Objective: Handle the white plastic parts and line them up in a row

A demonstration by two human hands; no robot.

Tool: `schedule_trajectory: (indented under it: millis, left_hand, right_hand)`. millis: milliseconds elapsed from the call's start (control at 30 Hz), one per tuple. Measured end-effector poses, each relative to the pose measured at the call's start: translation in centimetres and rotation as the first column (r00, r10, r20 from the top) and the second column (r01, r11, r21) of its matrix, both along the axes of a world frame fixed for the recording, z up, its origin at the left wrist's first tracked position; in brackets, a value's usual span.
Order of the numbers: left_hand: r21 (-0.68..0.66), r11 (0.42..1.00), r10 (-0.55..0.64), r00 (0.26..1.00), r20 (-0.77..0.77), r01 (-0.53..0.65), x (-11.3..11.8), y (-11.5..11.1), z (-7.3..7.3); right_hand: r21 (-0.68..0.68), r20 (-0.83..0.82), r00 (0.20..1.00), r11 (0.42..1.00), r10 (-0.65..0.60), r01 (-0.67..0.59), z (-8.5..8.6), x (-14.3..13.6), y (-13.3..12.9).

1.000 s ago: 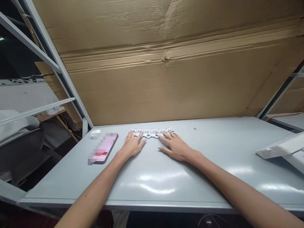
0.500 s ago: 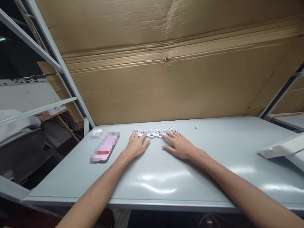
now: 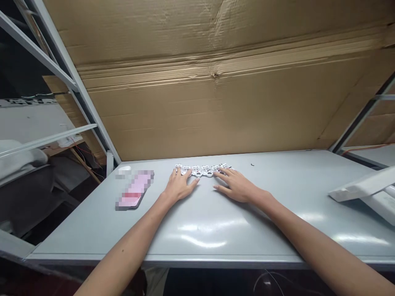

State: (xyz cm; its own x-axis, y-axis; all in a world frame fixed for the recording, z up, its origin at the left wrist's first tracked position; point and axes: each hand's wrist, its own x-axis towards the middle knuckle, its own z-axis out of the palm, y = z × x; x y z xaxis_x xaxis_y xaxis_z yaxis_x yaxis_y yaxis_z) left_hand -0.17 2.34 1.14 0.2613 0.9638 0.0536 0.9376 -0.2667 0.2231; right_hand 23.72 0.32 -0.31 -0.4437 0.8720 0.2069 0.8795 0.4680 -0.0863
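Several small white plates with round holes and dark marks, linked or laid side by side [image 3: 196, 171], form a row across the back of the grey table. At the row's left end, my left hand [image 3: 179, 184] lies with its fingers spread, fingertips on or against the white pieces. My right hand [image 3: 234, 184] rests at the right end, fingers stretched out and partly covering the pieces there. Neither hand grips anything. Between the two hands, the middle pieces show plainly; those under the fingers are partly hidden.
A pink phone-like slab [image 3: 135, 190], blurred out, lies to the left, with a small white item [image 3: 124, 169] behind it. White folded packaging [image 3: 364, 185] lies at the right. A cardboard wall [image 3: 210, 111] closes the back. A tiny dark scrap [image 3: 252, 165] sits near it.
The view has shifted slightly. My right hand's fingers have moved a little along the row's right end, while my left hand stays at the left end.
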Motion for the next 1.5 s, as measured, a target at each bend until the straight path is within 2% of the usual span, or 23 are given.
schedule_trajectory:
  millis: [400,600,733,833,1067,1500]
  left_hand:
    - [0.033,0.999,-0.025,0.999,-0.023,0.025,-0.3,-0.2,-0.5]
    - [0.095,0.995,0.029,0.995,-0.092,-0.020,-0.3,-1.3,-0.5]
    - [0.159,0.974,-0.144,0.982,-0.120,0.162,-0.1,-1.8,-0.6]
    - [0.120,0.963,-0.229,0.966,-0.119,0.243,0.1,-2.0,-0.7]
    - [-0.012,0.973,-0.229,0.971,-0.068,0.229,0.1,-1.6,-0.7]
    - [0.030,0.964,-0.261,0.963,-0.062,0.263,-0.4,-1.0,-1.2]
  right_hand:
    - [-0.056,0.009,0.999,0.997,-0.045,0.045,-0.2,-0.7,0.0]
    - [-0.049,-0.007,0.998,0.997,-0.056,0.056,-0.6,-0.8,0.3]
    - [-0.053,-0.017,0.999,0.998,-0.042,0.041,-0.6,-1.1,0.1]
    - [-0.078,-0.019,0.999,0.996,-0.045,0.043,-0.5,-1.4,-0.1]
    - [-0.087,-0.005,0.999,0.995,-0.045,0.044,-0.6,-1.6,0.0]
    - [-0.068,-0.002,0.999,0.997,-0.034,0.033,-1.0,-1.5,0.3]
